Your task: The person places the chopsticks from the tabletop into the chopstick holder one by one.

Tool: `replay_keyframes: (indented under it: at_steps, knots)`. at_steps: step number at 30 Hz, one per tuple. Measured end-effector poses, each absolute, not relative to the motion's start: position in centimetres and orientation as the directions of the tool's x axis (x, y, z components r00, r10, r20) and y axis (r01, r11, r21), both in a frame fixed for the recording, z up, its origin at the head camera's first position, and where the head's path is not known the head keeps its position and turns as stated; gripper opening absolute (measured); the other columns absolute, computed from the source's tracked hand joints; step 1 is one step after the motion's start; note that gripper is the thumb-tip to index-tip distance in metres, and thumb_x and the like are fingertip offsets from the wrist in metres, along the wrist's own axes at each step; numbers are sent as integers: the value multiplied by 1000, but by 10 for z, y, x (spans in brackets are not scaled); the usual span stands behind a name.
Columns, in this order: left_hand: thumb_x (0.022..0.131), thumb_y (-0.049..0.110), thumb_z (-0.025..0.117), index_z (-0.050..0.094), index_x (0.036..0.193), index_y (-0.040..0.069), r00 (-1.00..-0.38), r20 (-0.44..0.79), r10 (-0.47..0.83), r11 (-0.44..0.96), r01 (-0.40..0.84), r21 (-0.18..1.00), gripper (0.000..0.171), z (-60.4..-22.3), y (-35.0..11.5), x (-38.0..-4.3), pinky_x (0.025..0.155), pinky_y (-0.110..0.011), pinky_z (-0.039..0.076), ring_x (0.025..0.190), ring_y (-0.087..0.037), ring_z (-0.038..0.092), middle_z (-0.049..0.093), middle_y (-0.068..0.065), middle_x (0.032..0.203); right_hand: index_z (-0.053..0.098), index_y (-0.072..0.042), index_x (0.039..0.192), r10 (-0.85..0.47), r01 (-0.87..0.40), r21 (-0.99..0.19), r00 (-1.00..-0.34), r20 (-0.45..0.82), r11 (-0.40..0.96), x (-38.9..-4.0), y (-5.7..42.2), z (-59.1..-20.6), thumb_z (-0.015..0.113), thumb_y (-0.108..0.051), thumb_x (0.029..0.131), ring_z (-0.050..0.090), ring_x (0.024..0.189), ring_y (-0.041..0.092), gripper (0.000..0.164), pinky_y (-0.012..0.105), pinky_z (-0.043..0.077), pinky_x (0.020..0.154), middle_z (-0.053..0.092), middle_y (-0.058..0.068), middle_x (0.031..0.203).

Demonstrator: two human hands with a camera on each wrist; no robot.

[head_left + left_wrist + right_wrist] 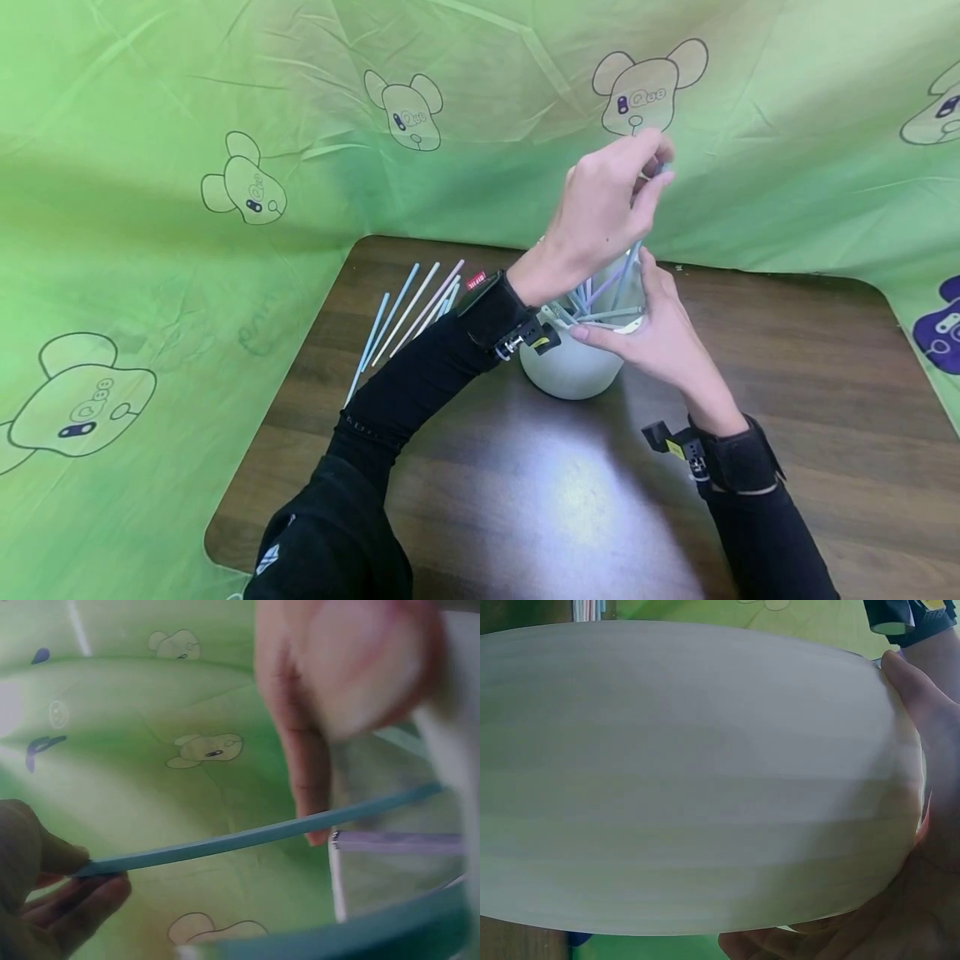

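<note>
My left hand point(611, 187) is raised above a white rounded container point(570, 375), pinching the upper end of a blue straw point(210, 846). That straw slants down into the container's mouth, where several blue, green and lavender straws stand or lean. Its lower end is hidden among them. At the container's right side my right hand point(667, 329) grips the rim, with the thumb along the near edge and the fingers behind. In the right wrist view the container's pale wall point(697, 780) fills most of the picture, and the right fingers point(780, 945) curl around its end.
Left of the container, several blue, white and pink straws point(406, 315) lie side by side on the dark wooden table point(787, 375), partly behind the left forearm. A green cloth point(510, 183) with printed animal heads hangs around the table's back and left.
</note>
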State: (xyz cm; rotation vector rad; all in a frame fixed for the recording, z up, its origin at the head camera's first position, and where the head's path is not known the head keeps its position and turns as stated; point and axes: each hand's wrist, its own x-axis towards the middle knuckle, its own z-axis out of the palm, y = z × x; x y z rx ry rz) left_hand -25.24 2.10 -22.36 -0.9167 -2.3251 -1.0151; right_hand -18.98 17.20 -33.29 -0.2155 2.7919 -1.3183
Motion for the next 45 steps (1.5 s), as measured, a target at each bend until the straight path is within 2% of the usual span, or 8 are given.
replay_keyframes:
  at_steps: [9,18,25,30,34,39,42,45]
  knots:
    - [103,18,57,59,100,9,-751,423,507,604,660,447,10,-235,24,-252,73,-17,46,81,-6,58,65,3,89,-9,-37,161,-146,-86,-761,-989,-11,644,-190,173,-333,87,-54,72,21,152,38,131,69,27,116,8,16,170]
    - [103,19,57,58,100,12,-793,232,563,671,603,431,8,-242,26,-252,68,-17,48,82,-8,61,66,4,91,-3,-49,158,-154,-106,-774,-988,11,624,-190,172,-333,88,-50,73,20,153,36,125,72,26,114,10,15,170]
    - [100,5,53,56,96,12,-781,129,611,673,599,434,8,-248,28,-256,62,-17,43,77,-11,53,54,2,83,-11,-36,160,-150,-87,-755,-989,-15,650,-188,172,-333,87,-54,73,15,156,40,132,73,21,117,1,13,172]
    - [101,6,53,55,98,12,-770,120,627,674,613,413,8,-249,29,-258,61,-17,40,76,-11,50,50,3,83,-9,-37,160,-148,-92,-758,-989,-6,646,-189,173,-333,88,-53,72,17,155,39,131,73,23,116,4,13,172]
    - [102,9,54,60,104,12,-771,101,629,680,608,410,6,-248,28,-259,62,-17,43,78,-11,52,56,2,88,-6,-41,160,-146,-93,-760,-989,-3,643,-189,174,-334,88,-52,72,20,153,39,129,72,25,115,7,14,171]
    - [102,19,59,63,127,12,-778,93,622,691,601,402,26,-242,25,-261,80,-19,51,94,-10,62,72,-1,113,-8,-40,160,-149,-89,-759,-989,-10,645,-188,173,-333,87,-53,73,21,152,42,130,73,25,115,7,15,171]
    - [101,24,62,63,130,11,-789,173,589,672,597,438,32,-236,16,-265,90,-18,52,105,-11,67,73,-3,123,-7,-40,160,-149,-92,-759,-989,-6,644,-187,172,-333,87,-54,73,23,151,43,130,74,25,114,10,17,170]
    - [100,23,64,66,122,8,-802,312,510,630,595,500,27,-228,0,-272,86,-15,54,100,-12,71,75,-5,118,-3,-42,161,-140,-98,-761,-990,9,642,-186,172,-334,87,-56,71,26,150,41,128,74,27,114,16,17,168]
